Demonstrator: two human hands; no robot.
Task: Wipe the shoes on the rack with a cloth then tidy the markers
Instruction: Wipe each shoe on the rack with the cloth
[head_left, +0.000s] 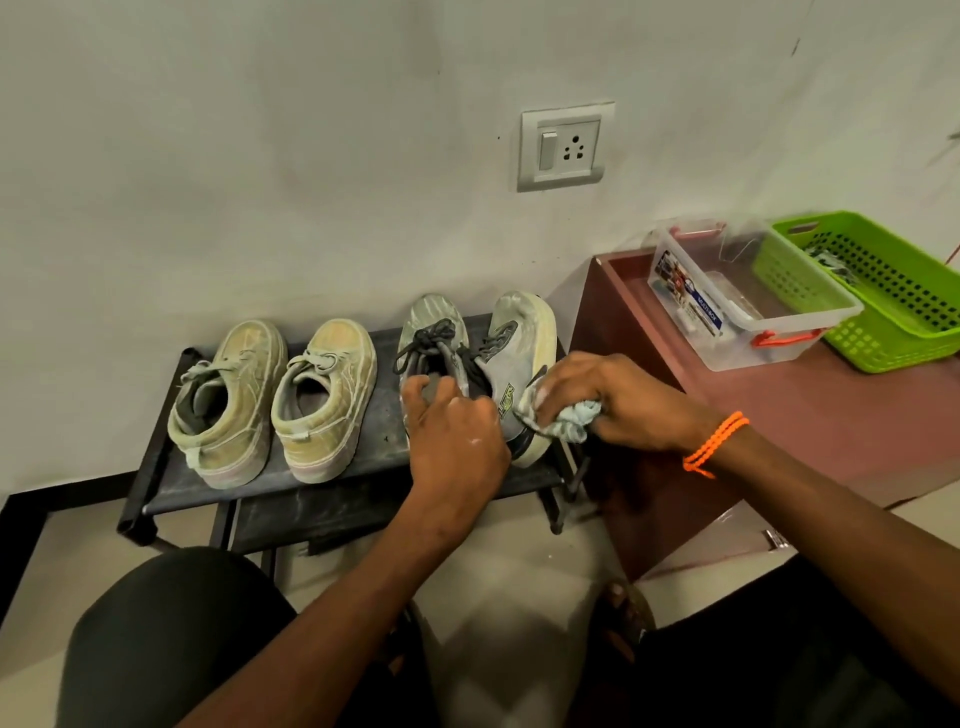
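Two pairs of dusty shoes stand on a low black rack (156, 457) against the wall. The beige pair (275, 400) is at the left. The grey pair is at the right: one shoe (434, 332) upright, the other (519, 343) tilted on its side. My left hand (452, 431) grips the tilted grey shoe at its collar, covering the heel of the upright one. My right hand (618, 400) holds a crumpled pale cloth (563, 418) pressed against the tilted shoe's side near the heel. No markers can be made out.
A dark red cabinet (779, 415) stands right of the rack. On it sit a clear plastic box (743, 306) with red clips and a green perforated basket (883, 291). A wall socket (563, 148) is above the shoes. My knees fill the lower view.
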